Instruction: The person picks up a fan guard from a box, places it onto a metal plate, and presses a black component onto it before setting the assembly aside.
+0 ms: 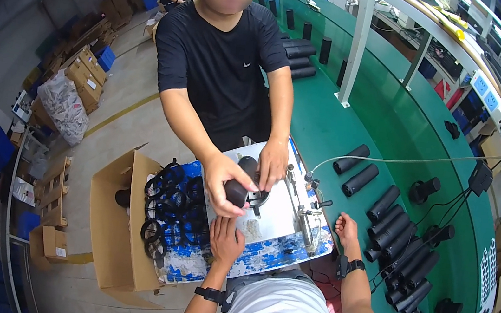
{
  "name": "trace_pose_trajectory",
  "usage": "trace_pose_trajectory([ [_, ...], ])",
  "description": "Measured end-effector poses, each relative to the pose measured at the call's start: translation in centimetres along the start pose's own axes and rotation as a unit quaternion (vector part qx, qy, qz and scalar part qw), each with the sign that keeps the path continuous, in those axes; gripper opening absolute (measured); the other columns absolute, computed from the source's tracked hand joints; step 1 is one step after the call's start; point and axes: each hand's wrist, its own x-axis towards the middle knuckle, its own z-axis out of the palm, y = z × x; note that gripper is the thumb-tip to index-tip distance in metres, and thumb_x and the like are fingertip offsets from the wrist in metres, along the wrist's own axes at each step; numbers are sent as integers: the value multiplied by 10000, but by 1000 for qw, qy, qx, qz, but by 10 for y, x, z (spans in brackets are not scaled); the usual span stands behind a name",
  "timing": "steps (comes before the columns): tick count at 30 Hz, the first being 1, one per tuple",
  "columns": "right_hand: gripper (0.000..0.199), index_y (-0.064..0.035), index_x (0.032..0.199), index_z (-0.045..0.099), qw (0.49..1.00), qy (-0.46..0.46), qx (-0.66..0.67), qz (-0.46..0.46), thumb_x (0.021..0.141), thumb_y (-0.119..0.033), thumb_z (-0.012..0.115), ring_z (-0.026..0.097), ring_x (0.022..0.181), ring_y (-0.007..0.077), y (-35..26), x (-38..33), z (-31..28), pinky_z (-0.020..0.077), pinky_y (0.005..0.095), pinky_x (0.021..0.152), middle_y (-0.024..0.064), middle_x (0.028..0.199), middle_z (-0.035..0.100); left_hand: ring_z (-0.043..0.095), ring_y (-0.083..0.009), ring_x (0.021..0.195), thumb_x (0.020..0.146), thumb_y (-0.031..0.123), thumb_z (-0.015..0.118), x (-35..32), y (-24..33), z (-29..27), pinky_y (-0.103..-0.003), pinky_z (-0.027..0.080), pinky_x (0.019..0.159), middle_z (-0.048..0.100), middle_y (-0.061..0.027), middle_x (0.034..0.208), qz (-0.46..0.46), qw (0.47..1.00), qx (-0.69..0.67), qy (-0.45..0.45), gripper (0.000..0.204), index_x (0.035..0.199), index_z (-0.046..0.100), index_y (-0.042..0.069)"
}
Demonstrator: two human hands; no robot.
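Note:
My left hand (226, 241) lies flat with its fingers stretched out on the near part of a small blue-and-white worn table, holding nothing. My right hand (348, 229) is loosely curled at the table's right side, over the edge of the green bench, with nothing visible in it. Just beyond my left fingertips, a co-worker's hand (226, 182) grips a black cylinder (236, 191). The co-worker's other hand (273, 163) touches a black ring-shaped part (259, 200) on a white plate (276, 221). A metal clamp fixture (301, 208) runs along the plate's right side.
Black rings (177, 200) are heaped on the table's left, beside an open cardboard box (115, 227). Many black tubes (391, 227) lie on the green bench (324, 135). A thin hose (384, 160) crosses above it. A white post (357, 43) stands behind.

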Motion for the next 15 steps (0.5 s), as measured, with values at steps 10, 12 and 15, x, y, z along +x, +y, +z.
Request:
trace_pose_trajectory([
  [10, 205, -84, 779, 560, 1000, -2, 8, 3, 907, -242, 592, 529, 507, 113, -1, 2, 1, 426, 237, 467, 25, 624, 574, 494, -348, 1204, 772, 124, 556, 2, 0, 1, -483, 348, 1038, 545, -190, 1272, 11, 1000, 12, 13, 432, 1183, 576, -10],
  [12, 204, -84, 779, 561, 1000, 1, 7, 2, 907, -239, 592, 529, 507, 114, 0, 0, 0, 426, 236, 467, 25, 624, 574, 477, -355, 1228, 774, 121, 558, 0, 2, 0, -483, 343, 1043, 533, -186, 1297, 6, 1000, 4, 8, 432, 1188, 573, -4],
  [15, 203, -82, 777, 562, 1000, 3, 9, 1, 907, -234, 592, 530, 506, 115, 1, 2, -1, 427, 237, 466, 27, 625, 573, 459, -364, 1255, 773, 117, 560, 2, 2, 0, -482, 336, 1050, 514, -180, 1332, -3, 1000, -4, 0, 432, 1191, 571, 6],
])
